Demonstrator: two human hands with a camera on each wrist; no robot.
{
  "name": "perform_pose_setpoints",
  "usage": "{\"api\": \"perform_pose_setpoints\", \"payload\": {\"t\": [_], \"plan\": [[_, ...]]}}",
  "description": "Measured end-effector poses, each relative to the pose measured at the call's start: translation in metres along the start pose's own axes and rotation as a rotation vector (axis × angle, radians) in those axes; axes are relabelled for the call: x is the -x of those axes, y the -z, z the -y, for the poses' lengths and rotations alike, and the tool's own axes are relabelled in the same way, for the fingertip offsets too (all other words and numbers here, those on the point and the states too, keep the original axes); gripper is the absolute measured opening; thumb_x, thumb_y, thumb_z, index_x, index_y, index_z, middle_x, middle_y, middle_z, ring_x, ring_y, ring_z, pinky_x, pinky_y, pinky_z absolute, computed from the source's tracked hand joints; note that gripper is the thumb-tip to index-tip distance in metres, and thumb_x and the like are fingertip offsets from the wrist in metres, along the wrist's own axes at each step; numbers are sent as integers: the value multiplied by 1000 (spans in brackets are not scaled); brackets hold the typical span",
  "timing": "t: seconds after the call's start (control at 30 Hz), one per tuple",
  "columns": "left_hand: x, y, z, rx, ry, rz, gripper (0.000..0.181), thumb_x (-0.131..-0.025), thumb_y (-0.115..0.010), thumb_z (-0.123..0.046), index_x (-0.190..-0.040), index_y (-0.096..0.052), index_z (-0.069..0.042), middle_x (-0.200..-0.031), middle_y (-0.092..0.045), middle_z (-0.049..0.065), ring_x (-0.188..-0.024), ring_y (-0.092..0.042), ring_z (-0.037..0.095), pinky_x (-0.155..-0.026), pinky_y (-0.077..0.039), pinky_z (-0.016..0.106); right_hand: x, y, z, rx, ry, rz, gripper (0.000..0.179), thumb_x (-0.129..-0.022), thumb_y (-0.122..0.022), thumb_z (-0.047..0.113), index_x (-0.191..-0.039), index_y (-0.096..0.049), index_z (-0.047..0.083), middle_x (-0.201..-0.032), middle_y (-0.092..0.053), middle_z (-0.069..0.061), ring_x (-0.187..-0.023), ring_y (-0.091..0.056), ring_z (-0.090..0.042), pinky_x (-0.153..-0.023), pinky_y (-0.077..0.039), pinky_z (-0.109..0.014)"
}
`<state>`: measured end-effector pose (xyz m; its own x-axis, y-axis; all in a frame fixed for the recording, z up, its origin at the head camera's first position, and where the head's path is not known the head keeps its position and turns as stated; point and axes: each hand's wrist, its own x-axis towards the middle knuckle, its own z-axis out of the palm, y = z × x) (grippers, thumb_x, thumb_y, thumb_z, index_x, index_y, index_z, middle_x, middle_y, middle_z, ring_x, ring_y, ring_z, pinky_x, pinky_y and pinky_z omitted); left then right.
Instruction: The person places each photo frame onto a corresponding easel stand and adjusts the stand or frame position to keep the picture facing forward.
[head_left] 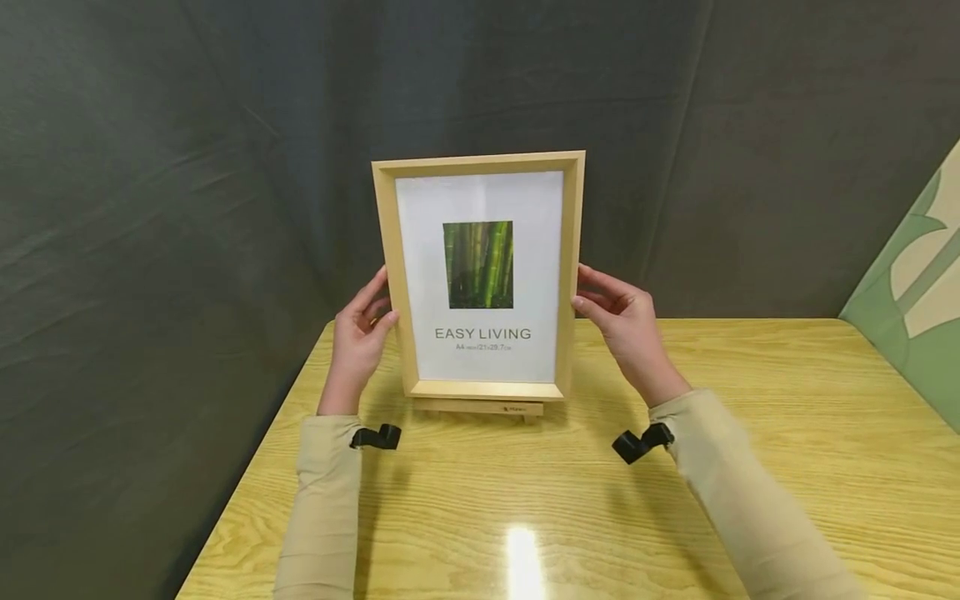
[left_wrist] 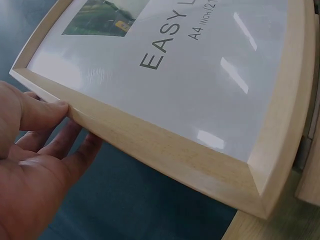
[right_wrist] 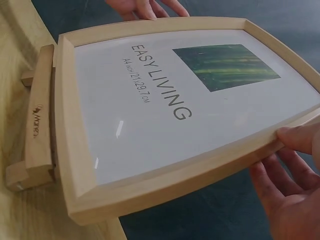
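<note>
A light wooden picture frame [head_left: 486,390] stands upright, leaning slightly back, its front towards me. Behind its clear front is a white sheet with a green bamboo picture [head_left: 478,265] and the words "EASY LIVING". My left hand [head_left: 358,337] grips the left side, thumb on the front edge and fingers behind, as the left wrist view shows. On the opposite side, my right hand [right_wrist: 295,175] holds the frame the same way. Just below the bottom rail is the ledge of a small wooden easel [right_wrist: 39,112]; whether they touch I cannot tell. The frame hides the easel's upper part.
The easel stands on a yellow wood-grain table [head_left: 465,492]. A dark grey cloth [head_left: 225,208] hangs behind the table and along its left side. At the far right is a green and cream patterned panel [head_left: 915,292].
</note>
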<state>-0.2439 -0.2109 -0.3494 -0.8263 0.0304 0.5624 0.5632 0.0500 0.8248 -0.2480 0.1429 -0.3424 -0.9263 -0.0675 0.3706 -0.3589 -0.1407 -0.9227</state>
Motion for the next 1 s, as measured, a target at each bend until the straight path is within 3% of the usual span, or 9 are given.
{"api": "perform_pose_setpoints", "payload": {"t": [0.67, 1.0], "plan": [[2, -5, -5, -82, 24, -20, 62, -92, -55, 10, -145, -43, -20, -146, -43, 6, -120, -50, 26, -89, -49, 23, -3, 3, 0, 52, 25, 24, 45, -89, -67, 5, -133, -58, 7, -128, -59, -11, -106, -61, -17, -84, -52, -24], [0, -5, -1, -15, 8, -22, 61, -90, -55, 13, -146, -41, -10, -147, -41, 9, -117, -52, 28, -87, -49, 23, -8, 4, -5, 55, 11, 32, 45, -89, -67, 7, -133, -58, 7, -129, -58, -11, -107, -59, -19, -85, -51, -23]]}}
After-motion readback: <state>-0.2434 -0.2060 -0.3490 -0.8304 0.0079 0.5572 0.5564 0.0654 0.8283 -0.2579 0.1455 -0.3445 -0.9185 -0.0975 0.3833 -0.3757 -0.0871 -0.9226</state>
